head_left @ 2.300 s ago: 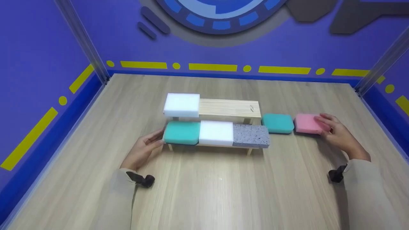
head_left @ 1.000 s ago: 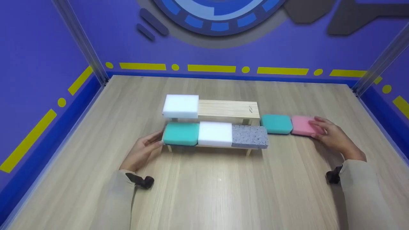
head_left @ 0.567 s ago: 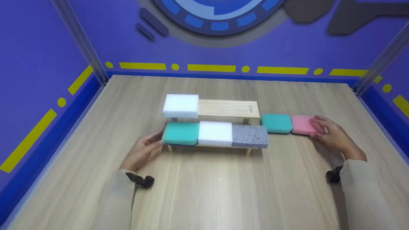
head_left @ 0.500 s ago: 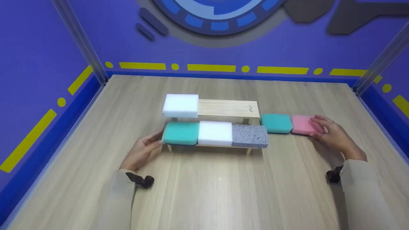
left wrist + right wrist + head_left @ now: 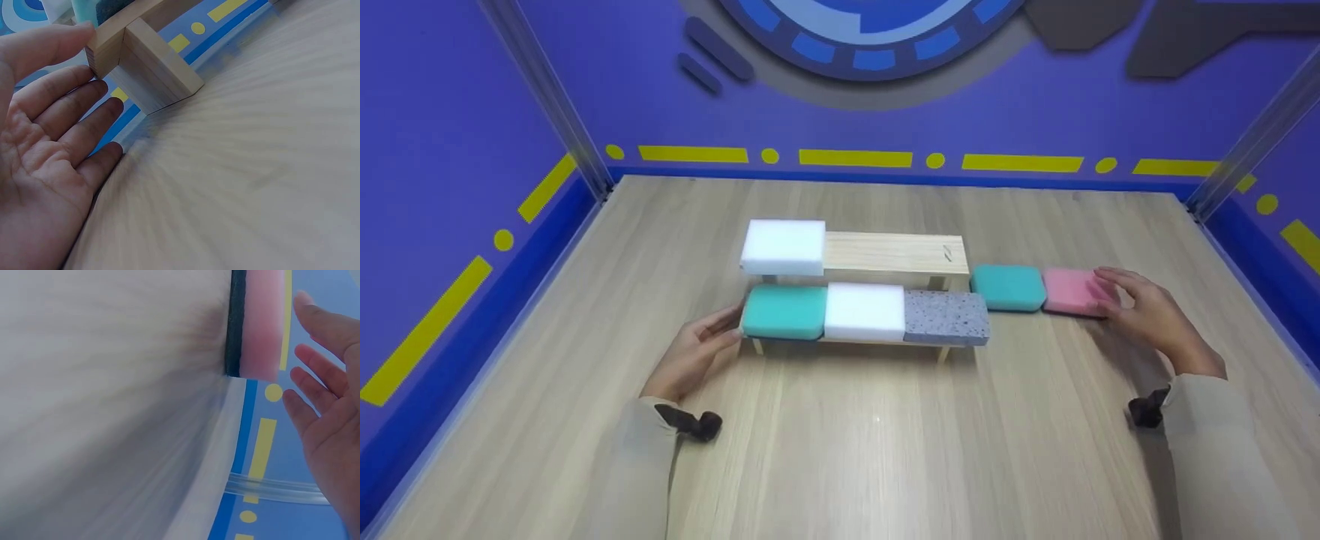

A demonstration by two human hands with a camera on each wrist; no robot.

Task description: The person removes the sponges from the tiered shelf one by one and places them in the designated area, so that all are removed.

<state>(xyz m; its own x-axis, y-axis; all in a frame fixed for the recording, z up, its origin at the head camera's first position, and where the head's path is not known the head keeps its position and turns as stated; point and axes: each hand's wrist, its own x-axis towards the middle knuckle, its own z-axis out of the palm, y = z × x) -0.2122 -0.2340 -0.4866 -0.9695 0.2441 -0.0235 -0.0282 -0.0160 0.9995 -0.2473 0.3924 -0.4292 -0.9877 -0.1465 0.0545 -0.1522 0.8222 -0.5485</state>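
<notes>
My right hand (image 5: 1147,315) has its fingers spread by the right end of a pink scouring sponge (image 5: 1072,292) with a dark scouring layer underneath. In the right wrist view, thumb and fingers stand apart from the pink sponge (image 5: 261,323). A green sponge (image 5: 1008,288) sits against its left side. My left hand (image 5: 694,356) touches the left end of the front wooden stand (image 5: 877,343) with thumb and fingertips, palm open; the stand's leg (image 5: 152,73) shows in the left wrist view. On it lie a green sponge (image 5: 784,312), a white sponge (image 5: 865,311) and a speckled grey block (image 5: 946,317).
Behind stands a second, slightly taller-looking wooden stand (image 5: 892,252) with a white sponge (image 5: 784,247) on its left end. Blue walls (image 5: 840,120) with yellow marks border the wooden table (image 5: 870,465) at the back and sides.
My right hand has slid the pink sponge left against the green one, then loosened and drawn back slightly to the right. My left hand has stayed at the front stand's end.
</notes>
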